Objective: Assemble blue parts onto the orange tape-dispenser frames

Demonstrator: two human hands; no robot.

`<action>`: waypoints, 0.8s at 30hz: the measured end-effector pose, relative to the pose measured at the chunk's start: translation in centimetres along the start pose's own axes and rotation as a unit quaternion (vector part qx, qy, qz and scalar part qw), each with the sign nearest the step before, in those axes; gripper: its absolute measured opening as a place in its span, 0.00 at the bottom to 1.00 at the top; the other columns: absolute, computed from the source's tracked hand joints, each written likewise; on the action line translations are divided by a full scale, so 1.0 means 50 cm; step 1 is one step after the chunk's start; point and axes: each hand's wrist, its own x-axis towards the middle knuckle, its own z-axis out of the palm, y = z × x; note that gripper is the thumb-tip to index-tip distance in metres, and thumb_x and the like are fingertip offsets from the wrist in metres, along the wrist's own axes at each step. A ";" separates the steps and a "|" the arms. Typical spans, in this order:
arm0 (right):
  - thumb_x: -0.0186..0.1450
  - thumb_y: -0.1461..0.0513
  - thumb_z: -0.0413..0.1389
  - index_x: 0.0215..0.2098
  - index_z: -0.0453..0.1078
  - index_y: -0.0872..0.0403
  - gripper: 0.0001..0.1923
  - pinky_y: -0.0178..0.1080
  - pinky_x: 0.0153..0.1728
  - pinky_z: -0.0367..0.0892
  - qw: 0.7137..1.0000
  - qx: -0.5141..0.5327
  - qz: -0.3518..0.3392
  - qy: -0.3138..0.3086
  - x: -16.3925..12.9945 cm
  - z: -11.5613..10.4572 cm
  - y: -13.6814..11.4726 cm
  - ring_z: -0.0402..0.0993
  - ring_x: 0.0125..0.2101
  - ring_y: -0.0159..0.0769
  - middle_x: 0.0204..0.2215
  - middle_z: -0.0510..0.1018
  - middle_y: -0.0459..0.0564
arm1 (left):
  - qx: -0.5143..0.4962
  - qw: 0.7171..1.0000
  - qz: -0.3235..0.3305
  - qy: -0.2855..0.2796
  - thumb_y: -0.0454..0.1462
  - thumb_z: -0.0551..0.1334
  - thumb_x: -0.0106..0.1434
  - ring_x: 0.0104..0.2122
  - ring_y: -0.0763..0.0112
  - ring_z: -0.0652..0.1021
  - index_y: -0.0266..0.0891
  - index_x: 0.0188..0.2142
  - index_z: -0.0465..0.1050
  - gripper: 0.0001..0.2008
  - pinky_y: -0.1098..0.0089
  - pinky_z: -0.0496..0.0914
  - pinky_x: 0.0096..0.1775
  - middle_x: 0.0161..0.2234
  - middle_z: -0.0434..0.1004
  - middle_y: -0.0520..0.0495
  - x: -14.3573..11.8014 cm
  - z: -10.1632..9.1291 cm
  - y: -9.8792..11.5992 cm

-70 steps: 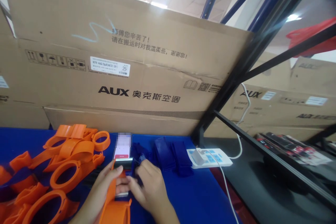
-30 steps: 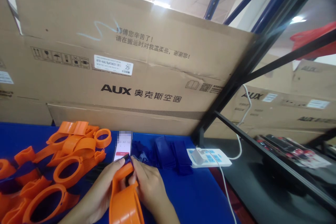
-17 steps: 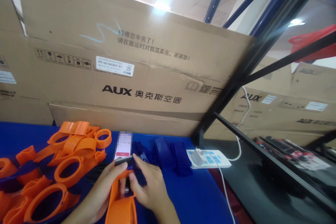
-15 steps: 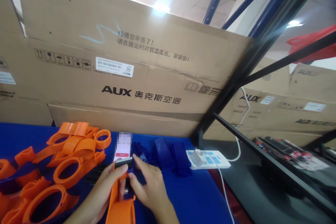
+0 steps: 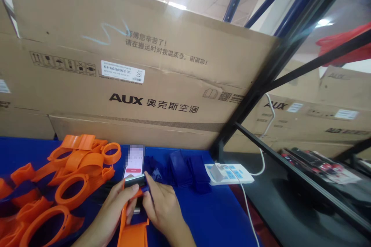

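Observation:
Both my hands work on one orange plastic clamp piece [image 5: 131, 231] at the bottom centre, above the blue table [image 5: 214, 220]. My left hand [image 5: 116, 206] grips its upper end from the left, thumb on top. My right hand [image 5: 162, 206] pinches a small dark blue strap end [image 5: 145, 189] against the top of the orange piece. Just behind my fingers lies a phone [image 5: 133, 166] with a lit screen.
A heap of orange ring-shaped clamps [image 5: 72, 177] fills the table's left. Folded blue straps [image 5: 185, 170] lie behind my right hand, a white power strip [image 5: 228, 173] with cable to their right. Large cardboard boxes [image 5: 139, 85] wall the back; a black metal rack [image 5: 290, 162] stands right.
The orange piece has tilted and shifted slightly lower in my hands. My right fingers have closed onto the blue strap end at its top. The view has swung a little.

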 end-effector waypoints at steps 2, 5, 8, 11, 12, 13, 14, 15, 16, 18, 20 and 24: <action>0.76 0.63 0.44 0.49 0.75 0.56 0.17 0.36 0.30 0.76 0.995 0.061 0.073 0.036 0.004 -0.008 -0.004 0.81 0.26 0.37 0.29 0.83 0.52 | -0.021 0.996 -0.034 -0.075 0.53 0.66 0.62 0.11 0.78 0.60 0.40 0.19 0.64 0.25 0.74 0.56 0.17 0.11 0.59 0.57 0.014 -0.018 -0.008; 0.78 0.60 0.44 0.36 0.77 0.53 0.21 0.34 0.31 0.73 0.973 0.122 0.177 0.086 0.012 -0.019 0.002 0.80 0.26 0.35 0.26 0.81 0.50 | -0.032 0.986 -0.076 -0.145 0.55 0.66 0.60 0.10 0.77 0.61 0.42 0.16 0.60 0.28 0.73 0.55 0.17 0.11 0.59 0.56 0.025 -0.034 -0.017; 0.76 0.56 0.50 0.33 0.75 0.54 0.18 0.34 0.30 0.71 0.948 0.093 0.262 0.156 0.020 -0.028 0.029 0.79 0.27 0.37 0.26 0.80 0.49 | -0.025 0.996 -0.051 -0.070 0.52 0.66 0.62 0.13 0.77 0.62 0.41 0.22 0.66 0.22 0.74 0.55 0.19 0.13 0.62 0.56 0.018 -0.029 -0.021; 0.73 0.54 0.54 0.41 0.75 0.56 0.14 0.35 0.30 0.70 0.922 0.046 0.318 0.215 0.022 -0.037 0.067 0.78 0.28 0.38 0.28 0.80 0.50 | -0.020 0.999 -0.026 -0.007 0.49 0.64 0.66 0.14 0.77 0.61 0.40 0.25 0.68 0.19 0.74 0.55 0.21 0.14 0.61 0.58 0.006 -0.017 -0.018; 0.72 0.54 0.54 0.44 0.75 0.56 0.14 0.35 0.29 0.70 0.922 0.031 0.323 0.213 0.021 -0.039 0.078 0.77 0.28 0.37 0.28 0.80 0.49 | -0.021 0.999 -0.025 -0.003 0.49 0.63 0.66 0.15 0.77 0.61 0.40 0.24 0.67 0.19 0.73 0.55 0.21 0.14 0.60 0.57 0.003 -0.015 -0.016; 0.72 0.55 0.54 0.47 0.75 0.56 0.14 0.35 0.29 0.69 0.925 0.015 0.323 0.201 0.019 -0.040 0.087 0.76 0.26 0.37 0.28 0.79 0.49 | -0.021 0.999 -0.028 -0.004 0.49 0.63 0.67 0.15 0.76 0.61 0.40 0.23 0.65 0.21 0.73 0.55 0.21 0.14 0.60 0.57 0.002 -0.013 -0.014; 0.71 0.56 0.53 0.48 0.75 0.57 0.15 0.35 0.28 0.68 0.930 -0.002 0.320 0.182 0.017 -0.040 0.095 0.75 0.25 0.36 0.26 0.79 0.48 | -0.021 0.999 -0.028 -0.005 0.49 0.62 0.67 0.15 0.76 0.61 0.40 0.22 0.64 0.22 0.72 0.56 0.22 0.14 0.60 0.56 0.001 -0.012 -0.012; 0.71 0.58 0.53 0.49 0.75 0.56 0.15 0.35 0.27 0.68 0.936 -0.016 0.314 0.157 0.014 -0.038 0.100 0.74 0.23 0.36 0.24 0.78 0.47 | -0.020 0.999 -0.028 -0.006 0.49 0.62 0.67 0.16 0.76 0.61 0.41 0.21 0.64 0.22 0.72 0.56 0.22 0.14 0.61 0.56 0.002 -0.011 -0.010; 0.70 0.59 0.53 0.49 0.75 0.56 0.14 0.35 0.27 0.67 0.942 -0.027 0.307 0.131 0.011 -0.034 0.104 0.73 0.22 0.36 0.23 0.77 0.46 | -0.018 0.999 -0.029 -0.007 0.49 0.62 0.67 0.16 0.76 0.61 0.41 0.21 0.63 0.23 0.71 0.56 0.22 0.14 0.61 0.55 0.002 -0.011 -0.009; 0.69 0.60 0.53 0.47 0.77 0.55 0.14 0.36 0.28 0.69 0.950 -0.036 0.294 0.093 0.007 -0.026 0.107 0.74 0.22 0.37 0.23 0.78 0.47 | -0.015 0.999 -0.030 -0.008 0.49 0.62 0.67 0.16 0.75 0.61 0.41 0.21 0.63 0.23 0.71 0.56 0.22 0.15 0.61 0.55 0.003 -0.012 -0.007; 0.69 0.59 0.53 0.44 0.78 0.54 0.13 0.38 0.31 0.71 0.952 -0.026 0.295 0.081 0.004 -0.015 0.107 0.75 0.23 0.38 0.24 0.79 0.49 | -0.016 0.999 -0.030 -0.010 0.49 0.63 0.66 0.16 0.75 0.61 0.41 0.21 0.63 0.22 0.71 0.55 0.22 0.15 0.61 0.56 0.004 -0.011 -0.007; 0.71 0.56 0.52 0.50 0.76 0.55 0.17 0.38 0.27 0.74 0.944 0.022 0.320 0.075 0.000 0.004 0.102 0.76 0.20 0.38 0.24 0.79 0.49 | -0.013 0.999 -0.028 -0.015 0.49 0.63 0.66 0.17 0.76 0.60 0.41 0.21 0.62 0.22 0.72 0.55 0.22 0.16 0.60 0.56 0.002 -0.005 -0.002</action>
